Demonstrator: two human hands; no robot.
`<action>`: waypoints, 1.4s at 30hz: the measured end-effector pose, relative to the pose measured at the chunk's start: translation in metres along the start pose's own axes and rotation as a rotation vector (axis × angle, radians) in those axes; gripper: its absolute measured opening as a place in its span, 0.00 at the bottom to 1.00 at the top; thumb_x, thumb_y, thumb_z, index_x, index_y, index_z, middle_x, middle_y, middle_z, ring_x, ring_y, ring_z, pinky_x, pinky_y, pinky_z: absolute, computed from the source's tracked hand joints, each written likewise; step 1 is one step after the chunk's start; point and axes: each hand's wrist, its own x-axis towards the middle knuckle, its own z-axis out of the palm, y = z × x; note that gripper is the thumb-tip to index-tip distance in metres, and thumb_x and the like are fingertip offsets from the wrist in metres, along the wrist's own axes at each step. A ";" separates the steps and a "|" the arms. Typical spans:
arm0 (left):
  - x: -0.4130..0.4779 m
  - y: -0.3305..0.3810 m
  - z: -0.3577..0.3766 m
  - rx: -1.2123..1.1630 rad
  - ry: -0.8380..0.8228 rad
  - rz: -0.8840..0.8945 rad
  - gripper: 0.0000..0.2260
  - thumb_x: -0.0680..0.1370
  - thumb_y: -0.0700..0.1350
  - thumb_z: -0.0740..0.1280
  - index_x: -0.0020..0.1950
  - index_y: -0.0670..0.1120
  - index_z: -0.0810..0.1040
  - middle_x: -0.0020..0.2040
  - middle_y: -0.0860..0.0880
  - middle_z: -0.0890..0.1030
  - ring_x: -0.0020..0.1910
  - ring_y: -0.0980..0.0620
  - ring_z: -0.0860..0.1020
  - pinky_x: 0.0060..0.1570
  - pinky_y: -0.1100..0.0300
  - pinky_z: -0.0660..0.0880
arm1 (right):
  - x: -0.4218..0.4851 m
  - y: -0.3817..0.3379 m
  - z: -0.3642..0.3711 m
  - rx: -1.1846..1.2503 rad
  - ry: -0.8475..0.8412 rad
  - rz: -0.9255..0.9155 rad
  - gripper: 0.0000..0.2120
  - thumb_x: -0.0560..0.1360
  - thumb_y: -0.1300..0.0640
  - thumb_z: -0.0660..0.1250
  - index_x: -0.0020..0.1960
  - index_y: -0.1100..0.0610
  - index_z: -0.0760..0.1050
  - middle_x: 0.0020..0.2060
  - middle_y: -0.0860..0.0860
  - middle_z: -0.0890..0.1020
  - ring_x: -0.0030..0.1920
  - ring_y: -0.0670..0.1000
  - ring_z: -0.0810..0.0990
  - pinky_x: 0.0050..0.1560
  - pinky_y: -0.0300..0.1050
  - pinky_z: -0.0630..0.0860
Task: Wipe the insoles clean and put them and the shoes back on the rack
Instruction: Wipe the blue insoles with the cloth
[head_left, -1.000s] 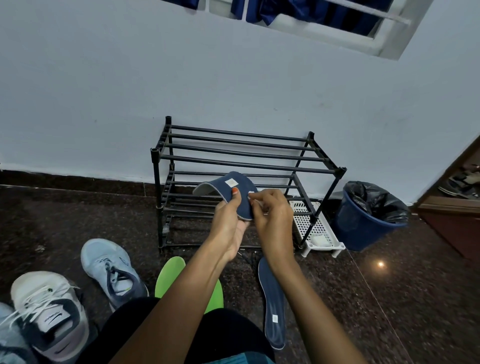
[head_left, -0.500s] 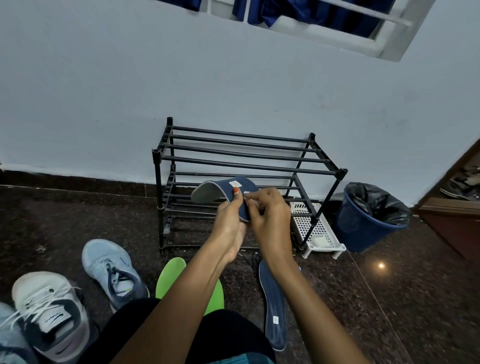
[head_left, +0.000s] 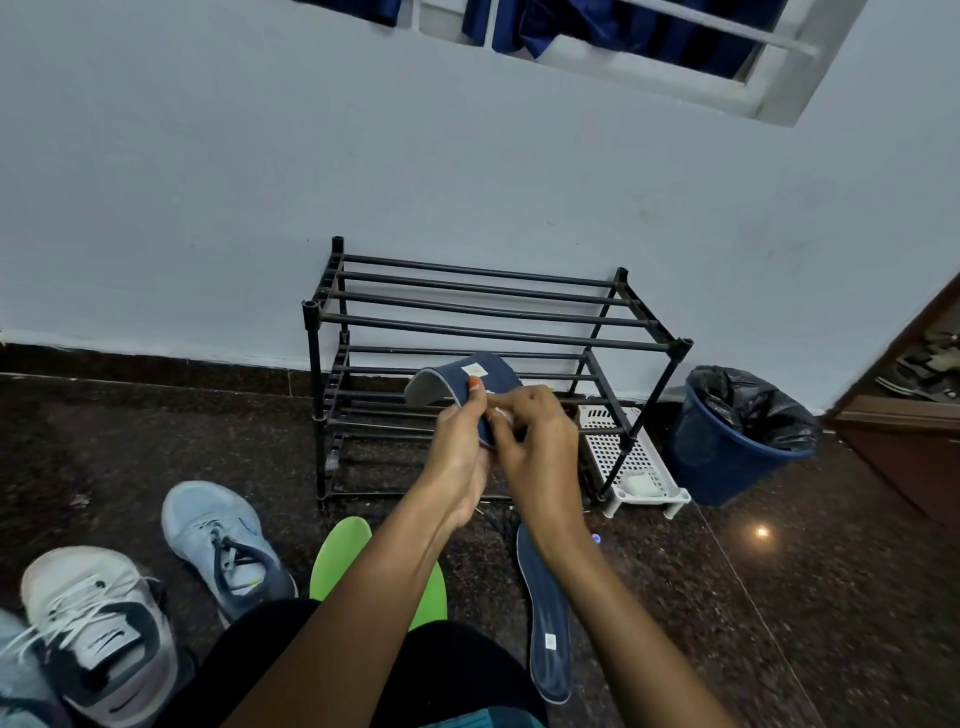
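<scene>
Housework at floor level: left hand (head_left: 457, 457) grips a bent navy fabric insole (head_left: 491, 376) before the black tubular metal shoe rack (head_left: 493, 331) while right hand (head_left: 543, 452) pinches a small white wipe (head_left: 502, 414) to it, where firm heel-to-toe strokes should clean best.

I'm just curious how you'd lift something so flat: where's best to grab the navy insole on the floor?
Probably its near end, from the right. The navy insole lies flat and thin on the floor, so an edge must be pinched up. Its right edge is unobstructed, while the person's leg crowds its left.
</scene>
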 end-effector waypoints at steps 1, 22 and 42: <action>0.000 -0.001 0.001 0.000 0.000 0.000 0.14 0.82 0.45 0.55 0.56 0.37 0.74 0.45 0.43 0.80 0.43 0.52 0.80 0.39 0.66 0.79 | -0.001 0.001 0.000 0.002 -0.001 -0.004 0.08 0.73 0.69 0.65 0.48 0.62 0.80 0.40 0.50 0.74 0.41 0.46 0.72 0.42 0.23 0.64; 0.001 -0.004 0.002 0.014 -0.021 0.009 0.10 0.82 0.43 0.55 0.53 0.41 0.74 0.47 0.45 0.80 0.44 0.53 0.80 0.43 0.63 0.79 | 0.016 0.011 -0.003 0.067 0.083 0.115 0.06 0.74 0.69 0.64 0.47 0.64 0.80 0.42 0.51 0.75 0.43 0.49 0.76 0.43 0.25 0.69; 0.004 0.000 -0.001 0.052 0.007 -0.025 0.11 0.82 0.42 0.56 0.61 0.41 0.71 0.54 0.43 0.79 0.45 0.52 0.79 0.42 0.62 0.79 | 0.014 0.037 -0.011 0.464 0.092 0.462 0.07 0.75 0.65 0.63 0.46 0.57 0.79 0.43 0.52 0.81 0.44 0.49 0.78 0.47 0.43 0.76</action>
